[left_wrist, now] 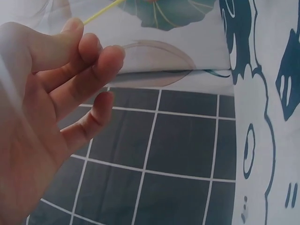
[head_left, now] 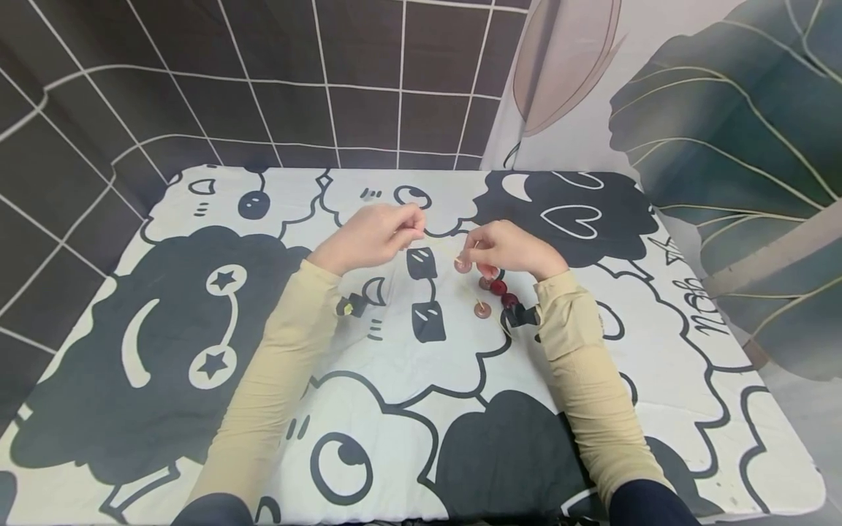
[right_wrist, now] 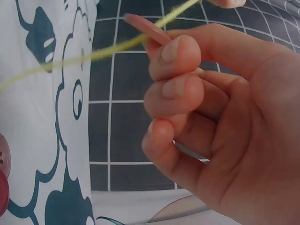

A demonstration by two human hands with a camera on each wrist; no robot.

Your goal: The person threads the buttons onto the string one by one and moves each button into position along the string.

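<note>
My left hand (head_left: 378, 235) pinches a yellow yarn (left_wrist: 102, 12) between thumb and forefinger, held up over the cloth. To its right, my right hand (head_left: 511, 248) pinches a flat pinkish-brown button (right_wrist: 149, 29) by its edge. The yarn crosses at the button and shows on both sides of it in the right wrist view; the hole itself is hidden. From there the strand trails down toward another brown button (head_left: 482, 310) on the cloth. Beneath the right hand lie two red buttons (head_left: 498, 288) and a further brown one (head_left: 484, 283).
A white cloth (head_left: 395, 365) with black cartoon prints covers the table. By the left sleeve is a small yellow-green thing (head_left: 346, 307). A dark gridded curtain (head_left: 362, 117) hangs behind the table, with a leaf-printed curtain (head_left: 723, 146) at the right.
</note>
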